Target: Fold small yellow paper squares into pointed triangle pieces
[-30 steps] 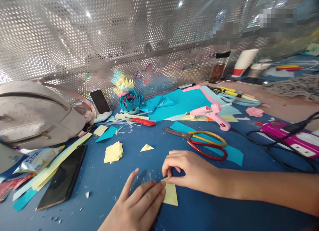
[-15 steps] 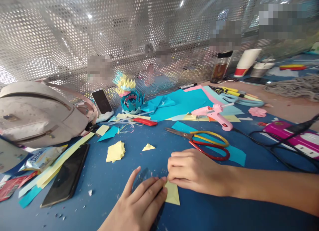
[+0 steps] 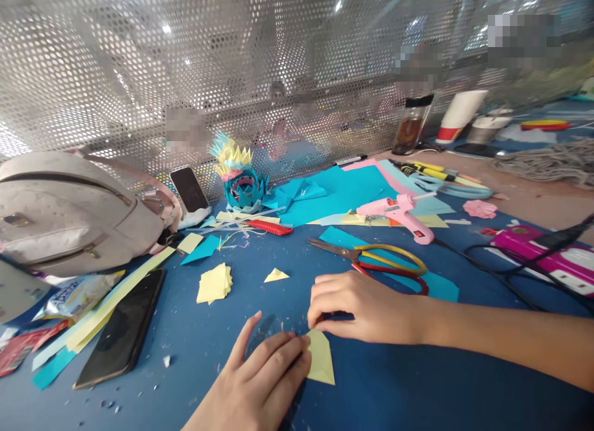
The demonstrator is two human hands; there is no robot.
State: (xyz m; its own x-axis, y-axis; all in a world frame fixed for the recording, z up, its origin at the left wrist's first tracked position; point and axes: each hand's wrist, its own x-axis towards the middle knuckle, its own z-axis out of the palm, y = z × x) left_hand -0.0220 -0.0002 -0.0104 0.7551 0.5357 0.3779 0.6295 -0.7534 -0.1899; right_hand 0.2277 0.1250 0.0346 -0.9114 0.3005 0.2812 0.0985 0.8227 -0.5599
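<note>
On the flat blue table (image 3: 394, 387), toward its near edge, the left hand (image 3: 264, 379) lies flat, one finger splayed; the right (image 3: 359, 307) curls, pinch unclear. Between them: folded pale-yellow paper (image 3: 321, 361). Farther back: square pale-yellow paper stack (image 3: 214, 283), small yellow paper triangle (image 3: 277, 275).

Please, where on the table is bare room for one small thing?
Bare table shows nearer than the right forearm, right of the yellow paper. Another patch, with small scraps, lies between black phone and left hand. It is crowded around scissors and glue gun.
</note>
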